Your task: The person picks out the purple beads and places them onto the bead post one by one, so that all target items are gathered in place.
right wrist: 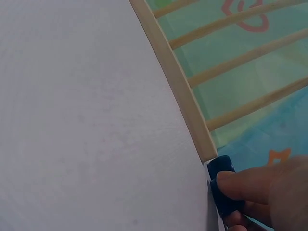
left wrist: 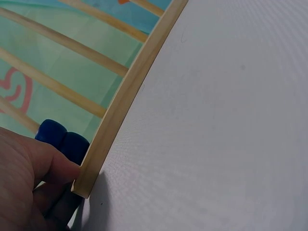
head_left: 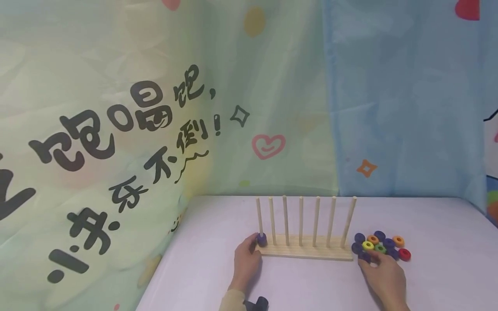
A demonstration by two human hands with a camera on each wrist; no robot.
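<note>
A wooden base (head_left: pixel 307 254) with a row of several upright pegs stands on the table. Two dark blue-purple rings (left wrist: pixel 62 139) sit stacked on its leftmost peg. My left hand (head_left: pixel 247 258) grips the base's left end beside them, the thumb against the edge in the left wrist view. Off the base's right end, my right hand (head_left: pixel 385 276) pinches a dark blue-purple ring (right wrist: pixel 224 197) between thumb and fingers, at the near side of a cluster of loose rings. Another dark ring (right wrist: pixel 220 165) shows just beyond it in the right wrist view.
The cluster holds several more dark rings, a yellow ring (head_left: pixel 368 245), a green ring (head_left: pixel 380 249), orange rings (head_left: pixel 398 241) and a red ring (head_left: pixel 404 255). A printed cloth backdrop (head_left: pixel 272 86) hangs behind the pale table (head_left: pixel 311 285).
</note>
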